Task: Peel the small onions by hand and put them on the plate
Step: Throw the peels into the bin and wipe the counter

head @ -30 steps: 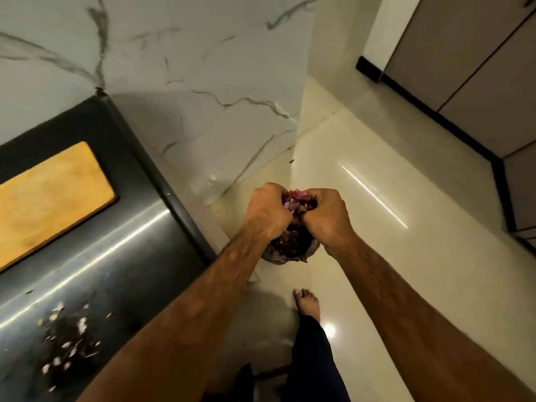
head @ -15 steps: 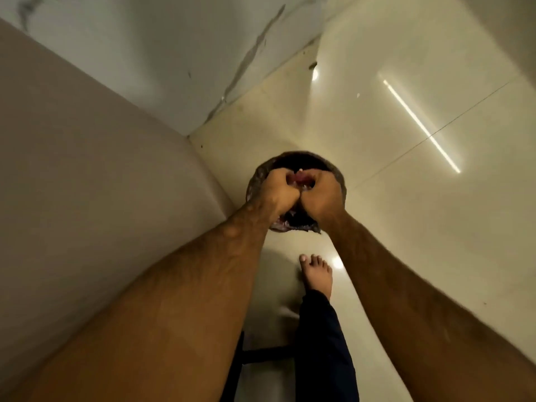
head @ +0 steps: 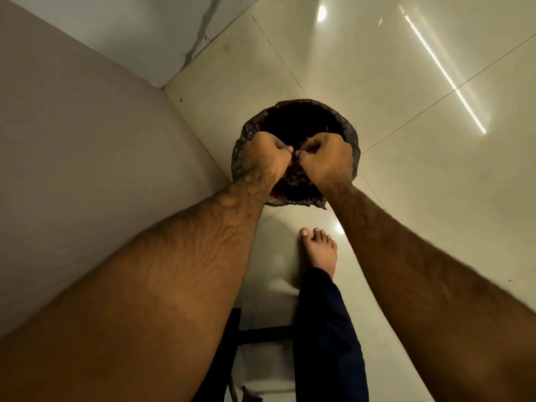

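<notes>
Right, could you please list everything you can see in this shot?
bin: one, dark bag liner, on the floor near the corner
peels: several, dark reddish, inside the bin
floor: one, glossy cream tiles, centre and right
panel: one, beige, left
marble wall: one, white with grey veins, top left
frame: one, black, bottom centre
trouser leg: one, navy, bottom centre
foot: one, bare, on the floor just short of the bin
left hand: one, fingers curled, over the bin, seemingly pinching peels
right hand: one, fingers curled, almost touching the left hand
</notes>
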